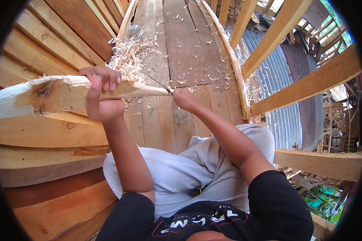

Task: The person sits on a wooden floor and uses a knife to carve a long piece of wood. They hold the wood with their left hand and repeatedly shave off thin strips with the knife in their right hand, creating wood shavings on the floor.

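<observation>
A long, pale piece of wood (pixel 64 94) with a dark brown knot lies across the left side, thick at its left end and tapering to a narrow right end. My left hand (pixel 102 92) is wrapped round its middle, thumb toward me and fingers over the far side. At the narrow tip my right hand (pixel 184 99) is closed in a fist round a knife, whose handle the fingers hide. The thin dark blade of the knife (pixel 158 83) points away and to the left, close to the tip; I cannot tell whether it touches the wood.
Curly wood shavings (pixel 129 60) are heaped beyond my left hand and scattered over the plank floor (pixel 181 48). A small grey round object (pixel 134 29) sits by the heap. Stacked boards (pixel 48 132) line the left. Wooden rails (pixel 305 86) stand on the right, above corrugated metal sheets (pixel 275 88).
</observation>
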Tool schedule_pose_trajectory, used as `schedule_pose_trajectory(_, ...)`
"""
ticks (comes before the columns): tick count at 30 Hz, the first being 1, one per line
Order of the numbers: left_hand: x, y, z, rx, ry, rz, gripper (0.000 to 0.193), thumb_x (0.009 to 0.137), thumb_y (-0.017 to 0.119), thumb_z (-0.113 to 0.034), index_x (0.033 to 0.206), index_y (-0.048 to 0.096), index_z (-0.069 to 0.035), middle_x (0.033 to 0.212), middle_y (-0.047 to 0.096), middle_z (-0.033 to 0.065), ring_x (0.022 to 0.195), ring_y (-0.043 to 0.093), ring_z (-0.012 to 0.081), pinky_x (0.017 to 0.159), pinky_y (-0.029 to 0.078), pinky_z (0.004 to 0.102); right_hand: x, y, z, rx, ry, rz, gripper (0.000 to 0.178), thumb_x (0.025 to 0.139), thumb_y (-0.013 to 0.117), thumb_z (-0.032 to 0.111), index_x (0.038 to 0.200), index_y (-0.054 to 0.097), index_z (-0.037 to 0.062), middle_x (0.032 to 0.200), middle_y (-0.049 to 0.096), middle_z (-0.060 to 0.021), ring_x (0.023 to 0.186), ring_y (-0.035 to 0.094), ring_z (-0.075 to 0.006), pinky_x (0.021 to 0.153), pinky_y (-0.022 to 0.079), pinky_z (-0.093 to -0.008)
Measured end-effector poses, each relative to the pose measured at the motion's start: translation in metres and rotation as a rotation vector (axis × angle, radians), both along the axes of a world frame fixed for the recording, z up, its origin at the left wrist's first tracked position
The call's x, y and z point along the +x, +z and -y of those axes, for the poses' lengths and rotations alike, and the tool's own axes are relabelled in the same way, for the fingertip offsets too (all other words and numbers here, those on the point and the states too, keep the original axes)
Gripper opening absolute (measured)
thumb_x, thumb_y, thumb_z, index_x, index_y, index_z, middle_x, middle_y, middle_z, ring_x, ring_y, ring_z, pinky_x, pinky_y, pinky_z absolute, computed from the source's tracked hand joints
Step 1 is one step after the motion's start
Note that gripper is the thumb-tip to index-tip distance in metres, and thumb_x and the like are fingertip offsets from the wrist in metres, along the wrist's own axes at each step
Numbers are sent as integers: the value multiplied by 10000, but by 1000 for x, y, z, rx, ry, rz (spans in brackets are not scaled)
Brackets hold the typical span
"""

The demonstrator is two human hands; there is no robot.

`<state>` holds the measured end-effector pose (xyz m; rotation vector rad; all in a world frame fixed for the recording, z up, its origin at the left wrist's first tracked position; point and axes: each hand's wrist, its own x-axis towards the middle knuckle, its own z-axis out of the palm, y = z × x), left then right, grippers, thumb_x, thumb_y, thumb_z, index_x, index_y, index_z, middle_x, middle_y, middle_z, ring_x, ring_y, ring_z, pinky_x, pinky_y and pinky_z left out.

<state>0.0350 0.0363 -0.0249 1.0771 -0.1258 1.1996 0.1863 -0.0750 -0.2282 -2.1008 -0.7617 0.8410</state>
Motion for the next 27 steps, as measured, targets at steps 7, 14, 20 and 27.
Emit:
schedule_pose_trajectory(7, -14, 0, -8, 60, 14, -29, 149, 783, 548, -146, 830, 413, -102, 633, 368, 24, 584, 367, 134, 615, 354, 314, -47, 100, -3, 68, 74, 45, 554, 919, 292, 311, 772, 569, -146, 834, 569, -387, 864, 582, -505, 819, 448, -511)
schedule_pose_trajectory(14, -8, -3, -4, 45, -5, -34, 125, 800, 529, -160, 834, 418, -114, 639, 353, 10, 586, 353, 120, 625, 338, 305, -8, 12, -4, -113, 54, 131, 566, 947, 225, 306, 1004, 625, -91, 1040, 603, -319, 1000, 572, -468, 923, 428, -502)
schedule_pose_trajectory(20, -8, -1, -1, 57, -24, -24, 139, 791, 543, -141, 825, 413, -108, 643, 371, 22, 593, 364, 128, 619, 356, 326, -24, 56, 0, -27, 65, 61, 515, 928, 266, 276, 915, 595, -120, 926, 577, -374, 912, 570, -502, 871, 428, -530)
schedule_pose_trajectory(27, -10, -3, -8, -8, 44, -18, 149, 785, 551, -132, 819, 409, -107, 630, 360, 19, 573, 354, 123, 617, 355, 319, -15, 16, 1, -15, -17, 79, 538, 921, 274, 290, 891, 603, -135, 939, 576, -376, 936, 563, -508, 875, 434, -510)
